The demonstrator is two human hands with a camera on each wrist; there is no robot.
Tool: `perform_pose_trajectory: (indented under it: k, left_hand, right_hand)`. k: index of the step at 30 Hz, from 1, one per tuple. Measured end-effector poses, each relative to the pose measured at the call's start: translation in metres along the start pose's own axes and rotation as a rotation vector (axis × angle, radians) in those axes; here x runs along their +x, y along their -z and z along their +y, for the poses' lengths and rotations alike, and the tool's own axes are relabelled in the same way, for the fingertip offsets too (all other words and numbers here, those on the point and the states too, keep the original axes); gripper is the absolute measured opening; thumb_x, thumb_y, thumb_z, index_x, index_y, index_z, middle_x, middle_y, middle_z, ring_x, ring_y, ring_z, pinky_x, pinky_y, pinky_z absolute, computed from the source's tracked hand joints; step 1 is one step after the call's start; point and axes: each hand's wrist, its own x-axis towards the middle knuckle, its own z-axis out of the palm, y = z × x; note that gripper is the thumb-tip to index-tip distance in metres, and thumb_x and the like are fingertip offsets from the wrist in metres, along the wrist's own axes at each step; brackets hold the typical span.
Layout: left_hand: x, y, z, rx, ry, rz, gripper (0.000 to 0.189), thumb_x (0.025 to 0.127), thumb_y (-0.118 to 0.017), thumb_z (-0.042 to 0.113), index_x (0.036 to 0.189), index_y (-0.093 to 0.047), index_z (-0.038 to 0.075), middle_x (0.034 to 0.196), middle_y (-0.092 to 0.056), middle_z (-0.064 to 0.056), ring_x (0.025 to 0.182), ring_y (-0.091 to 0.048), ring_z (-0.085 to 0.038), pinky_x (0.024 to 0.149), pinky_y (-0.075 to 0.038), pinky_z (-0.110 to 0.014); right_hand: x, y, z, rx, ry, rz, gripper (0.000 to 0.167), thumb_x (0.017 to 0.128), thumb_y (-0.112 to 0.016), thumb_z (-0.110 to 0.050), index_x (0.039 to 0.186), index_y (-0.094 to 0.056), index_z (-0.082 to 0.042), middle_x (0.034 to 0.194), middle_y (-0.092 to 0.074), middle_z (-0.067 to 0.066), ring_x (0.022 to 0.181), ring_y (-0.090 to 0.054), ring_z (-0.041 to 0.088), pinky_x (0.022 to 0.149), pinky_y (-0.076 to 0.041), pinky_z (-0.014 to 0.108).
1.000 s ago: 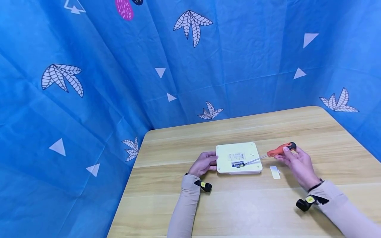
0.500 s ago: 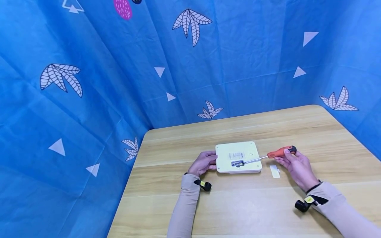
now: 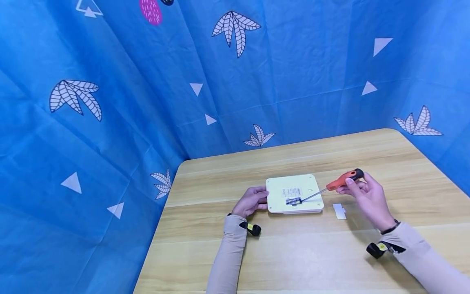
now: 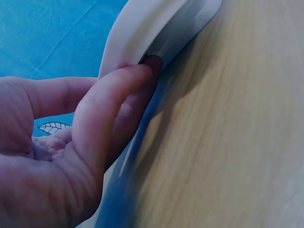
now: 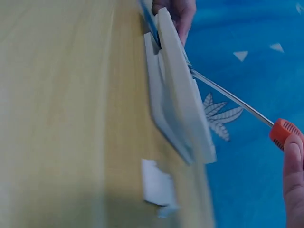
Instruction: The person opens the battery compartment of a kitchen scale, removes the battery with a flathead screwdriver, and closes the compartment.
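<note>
A flat white device, perhaps a kitchen scale point(image 3: 275, 188), lies underside up on the table, with a printed label and an uncovered battery compartment point(image 3: 293, 201). My left hand point(image 3: 252, 202) grips its left edge; in the left wrist view the fingers point(image 4: 95, 114) curl at the white rim. My right hand point(image 3: 367, 200) holds a screwdriver point(image 3: 341, 181) by its red and black handle, the shaft slanting down to the left. Its tip is at the right end of the compartment. The right wrist view shows the metal shaft point(image 5: 232, 97) meeting the white underside.
A small white battery cover point(image 3: 339, 211) lies on the wooden table point(image 3: 293, 253) between the device and my right hand. A blue patterned curtain point(image 3: 312, 81) hangs behind the table and along its left side.
The screwdriver handle dips slightly, then rises, so the shaft now stands steeper. My right hand rises with it. The left hand and the white device stay almost still.
</note>
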Motion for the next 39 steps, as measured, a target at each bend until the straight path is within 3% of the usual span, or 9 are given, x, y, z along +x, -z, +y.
perform_pose_trajectory:
  k: [6, 10, 13, 17, 23, 28, 32, 36, 39]
  left_hand:
    - [0.0, -0.001, 0.003, 0.004, 0.004, -0.005, 0.045, 0.105, -0.054, 0.005, 0.147, -0.046, -0.01, 0.13, -0.069, -0.025, 0.094, -0.074, -0.017, 0.076, -0.066, -0.025]
    - [0.0, -0.001, 0.004, 0.013, 0.0, 0.002, 0.044, 0.105, -0.055, 0.006, 0.146, -0.048, -0.01, 0.129, -0.069, -0.025, 0.094, -0.074, -0.017, 0.077, -0.066, -0.025]
    - [-0.001, 0.0, 0.003, 0.02, 0.001, 0.005, 0.045, 0.105, -0.055, 0.006, 0.146, -0.048, -0.009, 0.129, -0.069, -0.025, 0.094, -0.074, -0.017, 0.077, -0.066, -0.025]
    - [-0.002, 0.0, 0.003, 0.022, 0.013, 0.015, 0.045, 0.105, -0.055, 0.006, 0.147, -0.047, -0.009, 0.128, -0.069, -0.025, 0.093, -0.074, -0.017, 0.074, -0.066, -0.024]
    - [-0.004, 0.0, 0.001, 0.016, 0.016, 0.021, 0.045, 0.105, -0.055, 0.005, 0.147, -0.048, -0.009, 0.125, -0.071, -0.023, 0.091, -0.074, -0.016, 0.072, -0.065, -0.022]
    - [-0.004, 0.0, 0.0, 0.01, 0.013, 0.021, 0.044, 0.104, -0.055, 0.005, 0.146, -0.049, -0.009, 0.125, -0.071, -0.024, 0.091, -0.074, -0.017, 0.073, -0.066, -0.024]
    - [-0.004, 0.0, 0.0, 0.008, 0.016, 0.021, 0.044, 0.104, -0.055, 0.004, 0.145, -0.049, -0.009, 0.125, -0.071, -0.024, 0.09, -0.074, -0.017, 0.074, -0.066, -0.024]
    - [-0.003, -0.001, 0.0, 0.013, 0.01, 0.018, 0.044, 0.105, -0.055, 0.005, 0.146, -0.048, -0.01, 0.126, -0.07, -0.025, 0.092, -0.074, -0.017, 0.076, -0.066, -0.026]
    - [-0.002, -0.001, 0.001, 0.011, 0.009, 0.013, 0.044, 0.105, -0.055, 0.005, 0.146, -0.049, -0.009, 0.128, -0.07, -0.025, 0.093, -0.074, -0.018, 0.077, -0.066, -0.027]
  right_hand:
    - [0.0, -0.021, -0.023, -0.368, 0.167, -0.08, 0.019, 0.101, -0.056, 0.009, 0.12, -0.056, 0.009, 0.095, -0.076, 0.003, 0.08, -0.075, 0.008, 0.076, -0.064, 0.019]
    - [0.0, -0.031, -0.031, -0.449, 0.211, -0.156, 0.025, 0.099, -0.057, 0.011, 0.123, -0.056, 0.005, 0.099, -0.073, 0.011, 0.085, -0.074, 0.009, 0.077, -0.063, 0.018]
    - [0.004, -0.03, -0.029, -0.431, 0.196, -0.166, 0.023, 0.1, -0.055, 0.01, 0.123, -0.056, 0.006, 0.099, -0.073, 0.012, 0.085, -0.074, 0.009, 0.077, -0.063, 0.019]
    - [0.009, -0.017, -0.018, -0.355, 0.098, -0.11, 0.017, 0.104, -0.055, 0.002, 0.12, -0.056, 0.007, 0.093, -0.077, 0.004, 0.081, -0.075, 0.007, 0.077, -0.064, 0.02]
    - [0.007, 0.007, 0.002, -0.094, -0.107, -0.056, 0.017, 0.106, -0.055, -0.009, 0.123, -0.056, -0.004, 0.092, -0.081, 0.0, 0.083, -0.078, 0.01, 0.083, -0.063, 0.019]
    - [0.006, 0.017, 0.014, 0.147, -0.215, -0.045, 0.017, 0.106, -0.057, -0.01, 0.122, -0.056, -0.004, 0.098, -0.081, 0.005, 0.088, -0.079, 0.014, 0.087, -0.062, 0.022]
    - [0.004, 0.02, 0.018, 0.275, -0.272, -0.045, 0.018, 0.106, -0.057, -0.01, 0.122, -0.055, -0.003, 0.102, -0.08, 0.008, 0.092, -0.078, 0.016, 0.09, -0.062, 0.024]
    - [0.005, 0.019, 0.015, 0.214, -0.213, -0.056, 0.018, 0.106, -0.055, -0.007, 0.123, -0.056, -0.005, 0.1, -0.08, 0.006, 0.09, -0.078, 0.014, 0.088, -0.062, 0.023]
    - [0.007, 0.01, 0.004, -0.002, -0.075, -0.081, 0.018, 0.105, -0.055, -0.003, 0.123, -0.057, 0.0, 0.097, -0.08, 0.002, 0.084, -0.078, 0.011, 0.083, -0.063, 0.021]
